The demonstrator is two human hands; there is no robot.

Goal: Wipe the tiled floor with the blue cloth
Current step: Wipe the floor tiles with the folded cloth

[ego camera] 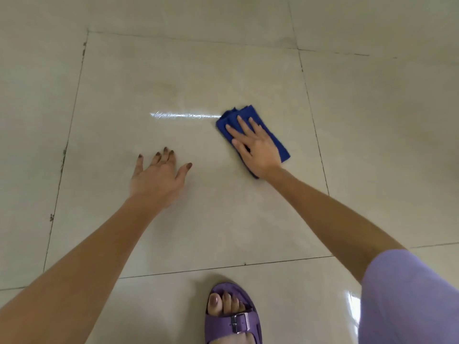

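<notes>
Head camera looks down at a shiny tiled floor made of big pale squares with dark lines between them. The right hand lies flat on a folded blue cloth, fingers straight, pressing it down near the right side of the middle tile. A bright wet streak runs left from the cloth (it shines white). The left hand rests on the same tile, fingers spread, holding nothing. A foot in a purple sandal stands on the next tile, close to the camera.
</notes>
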